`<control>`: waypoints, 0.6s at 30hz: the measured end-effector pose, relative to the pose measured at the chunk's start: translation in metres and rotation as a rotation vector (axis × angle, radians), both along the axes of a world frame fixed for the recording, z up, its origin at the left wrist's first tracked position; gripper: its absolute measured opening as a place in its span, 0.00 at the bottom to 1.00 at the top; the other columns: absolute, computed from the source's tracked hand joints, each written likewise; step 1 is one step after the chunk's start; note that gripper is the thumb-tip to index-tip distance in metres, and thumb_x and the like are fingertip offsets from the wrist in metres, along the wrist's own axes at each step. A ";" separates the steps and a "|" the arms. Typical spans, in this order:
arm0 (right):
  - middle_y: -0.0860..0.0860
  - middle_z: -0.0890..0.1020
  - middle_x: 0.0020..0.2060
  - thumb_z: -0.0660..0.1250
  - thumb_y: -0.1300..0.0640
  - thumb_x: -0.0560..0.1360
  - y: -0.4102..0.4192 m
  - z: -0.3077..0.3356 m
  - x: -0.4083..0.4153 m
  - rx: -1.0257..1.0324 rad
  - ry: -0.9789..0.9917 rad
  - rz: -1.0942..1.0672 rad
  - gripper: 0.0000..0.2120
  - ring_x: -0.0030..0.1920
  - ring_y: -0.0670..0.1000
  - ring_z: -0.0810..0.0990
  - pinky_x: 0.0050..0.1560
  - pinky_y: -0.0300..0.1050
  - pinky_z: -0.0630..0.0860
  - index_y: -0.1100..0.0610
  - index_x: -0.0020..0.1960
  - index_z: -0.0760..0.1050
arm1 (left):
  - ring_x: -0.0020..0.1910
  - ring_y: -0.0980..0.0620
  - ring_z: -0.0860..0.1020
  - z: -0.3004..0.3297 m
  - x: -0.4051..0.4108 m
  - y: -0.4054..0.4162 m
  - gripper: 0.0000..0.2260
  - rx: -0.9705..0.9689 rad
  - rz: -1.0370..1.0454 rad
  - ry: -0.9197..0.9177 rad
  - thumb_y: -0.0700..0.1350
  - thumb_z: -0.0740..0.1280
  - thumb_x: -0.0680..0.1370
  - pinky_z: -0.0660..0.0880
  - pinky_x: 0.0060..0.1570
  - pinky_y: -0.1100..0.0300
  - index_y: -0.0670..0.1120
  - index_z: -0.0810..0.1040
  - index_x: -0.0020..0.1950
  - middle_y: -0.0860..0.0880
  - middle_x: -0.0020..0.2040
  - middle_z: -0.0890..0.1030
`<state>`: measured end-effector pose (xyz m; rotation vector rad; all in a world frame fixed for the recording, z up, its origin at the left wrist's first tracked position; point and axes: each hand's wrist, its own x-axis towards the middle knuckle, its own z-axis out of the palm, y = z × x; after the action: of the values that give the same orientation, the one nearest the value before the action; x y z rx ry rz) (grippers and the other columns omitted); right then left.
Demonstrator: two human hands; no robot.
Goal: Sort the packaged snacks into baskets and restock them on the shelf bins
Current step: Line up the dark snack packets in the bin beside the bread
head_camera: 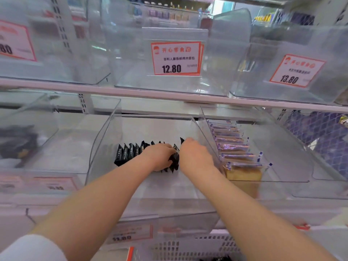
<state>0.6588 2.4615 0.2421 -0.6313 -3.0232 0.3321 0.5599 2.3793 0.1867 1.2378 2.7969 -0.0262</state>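
Note:
Both my arms reach into a clear plastic shelf bin (105,140) on the lower shelf. A row of small black snack packets (128,152) stands upright across its floor. My left hand (160,157) grips a few black packets (175,161) at the row's right end. My right hand (195,157) lies just right of them, fingers curled over a black packet tip at the bin's right wall; what it holds is hidden. At the bottom edge is a white slotted basket (188,247).
The clear bin to the right (282,147) holds a row of purple-and-clear wrapped cake slices (237,151). Clear bins on the upper shelf carry price tags 12.80 (176,58) and 13.80 (296,71). A bin at left (28,132) holds dark packets.

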 end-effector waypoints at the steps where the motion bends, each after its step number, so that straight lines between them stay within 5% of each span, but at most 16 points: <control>1: 0.60 0.74 0.61 0.58 0.66 0.77 0.001 -0.008 -0.012 -0.030 -0.037 -0.027 0.17 0.62 0.60 0.74 0.52 0.49 0.72 0.66 0.65 0.62 | 0.63 0.48 0.71 0.000 0.001 0.000 0.16 0.006 0.004 -0.001 0.47 0.60 0.78 0.74 0.54 0.51 0.51 0.71 0.67 0.50 0.65 0.71; 6: 0.61 0.73 0.61 0.54 0.67 0.78 0.000 -0.045 -0.046 -0.018 -0.041 -0.031 0.14 0.61 0.61 0.74 0.54 0.50 0.73 0.63 0.63 0.63 | 0.62 0.47 0.71 0.001 -0.004 -0.008 0.17 0.004 -0.015 0.007 0.49 0.65 0.76 0.74 0.52 0.51 0.52 0.72 0.65 0.50 0.63 0.73; 12: 0.61 0.63 0.67 0.54 0.62 0.78 0.007 -0.064 -0.044 0.191 -0.155 0.123 0.20 0.67 0.58 0.64 0.65 0.47 0.64 0.66 0.69 0.62 | 0.66 0.46 0.67 -0.008 -0.005 -0.012 0.26 0.120 0.200 -0.060 0.56 0.65 0.75 0.70 0.61 0.49 0.46 0.66 0.70 0.47 0.67 0.68; 15: 0.61 0.59 0.69 0.57 0.56 0.77 0.008 -0.070 -0.036 0.215 -0.207 0.189 0.29 0.69 0.59 0.58 0.67 0.48 0.60 0.66 0.73 0.52 | 0.69 0.46 0.63 -0.010 -0.005 -0.011 0.29 0.122 0.232 -0.046 0.58 0.65 0.75 0.67 0.64 0.50 0.45 0.64 0.70 0.45 0.70 0.64; 18: 0.63 0.56 0.72 0.58 0.61 0.77 0.008 -0.069 -0.036 0.260 -0.247 0.234 0.32 0.71 0.61 0.58 0.67 0.51 0.62 0.65 0.75 0.46 | 0.68 0.44 0.64 -0.008 -0.007 -0.015 0.32 0.099 0.318 -0.047 0.60 0.67 0.72 0.66 0.65 0.51 0.42 0.65 0.68 0.43 0.68 0.66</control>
<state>0.6224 2.4692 0.1733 -0.3206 -3.2997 -0.1460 0.5533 2.3643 0.1788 0.7839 2.9476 0.1605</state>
